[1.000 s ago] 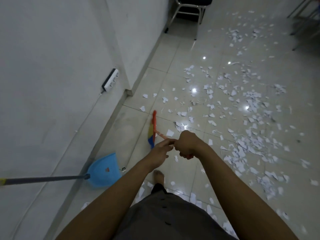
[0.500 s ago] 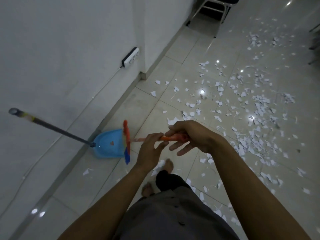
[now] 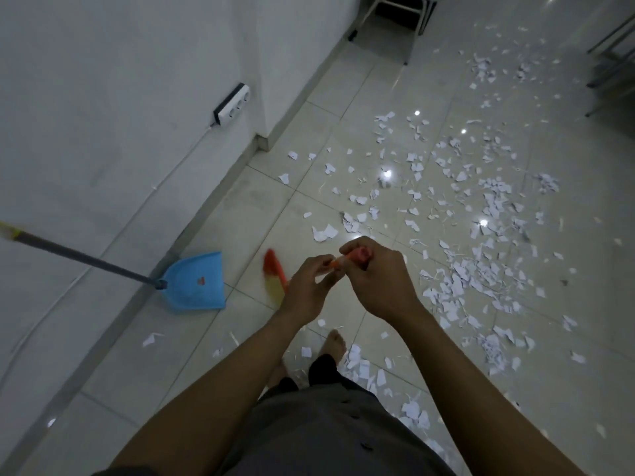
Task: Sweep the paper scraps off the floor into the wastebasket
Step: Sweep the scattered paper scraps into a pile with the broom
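Centrally, right hand [image 3: 378, 281] and left hand [image 3: 307, 292] both grip the orange broom [image 3: 274, 278]. Paper scraps [image 3: 457, 285] litter the floor [image 3: 261, 207] from twelve to four o'clock; a blue dustpan [image 3: 197, 283] lies at nine.

Both bare forearms are reaching forward and converging in front of the body. The right grip [image 3: 378, 280] is curling over the top end of the broom handle [image 3: 360, 254] — knuckles up, fingers wrapped round it. The left grip [image 3: 307, 290] is pinching the same handle just below, wrist bent slightly inward — its lower fingers hanging loosely spread.
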